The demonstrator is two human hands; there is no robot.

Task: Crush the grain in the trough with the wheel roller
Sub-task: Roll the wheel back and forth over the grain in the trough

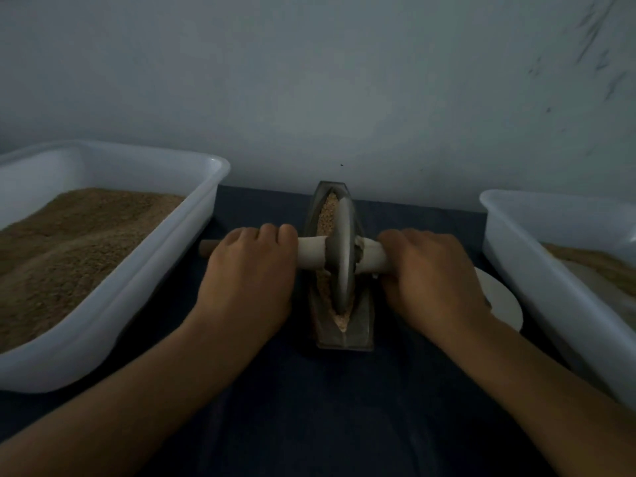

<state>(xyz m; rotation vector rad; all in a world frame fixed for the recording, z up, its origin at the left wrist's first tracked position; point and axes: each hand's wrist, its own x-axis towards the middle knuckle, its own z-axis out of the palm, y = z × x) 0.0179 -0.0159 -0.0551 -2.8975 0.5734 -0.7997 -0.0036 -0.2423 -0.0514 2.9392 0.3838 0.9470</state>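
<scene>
A narrow boat-shaped metal trough (359, 333) lies lengthwise in the middle of the dark blue table, one end against the wall. Pale grain (326, 215) fills its groove. A grey metal wheel roller (344, 256) stands upright in the groove at mid-length, with a cloth-wrapped axle handle (311, 254) through its centre. My left hand (249, 273) grips the handle left of the wheel, and the bare wooden end sticks out past it. My right hand (428, 273) grips the handle on the right side.
A large white plastic tub (113, 301) heaped with brown ground grain sits on the left. A second white tub (537, 266) with a little grain stands on the right. A white round dish (502, 304) lies between it and my right hand. A grey wall rises behind.
</scene>
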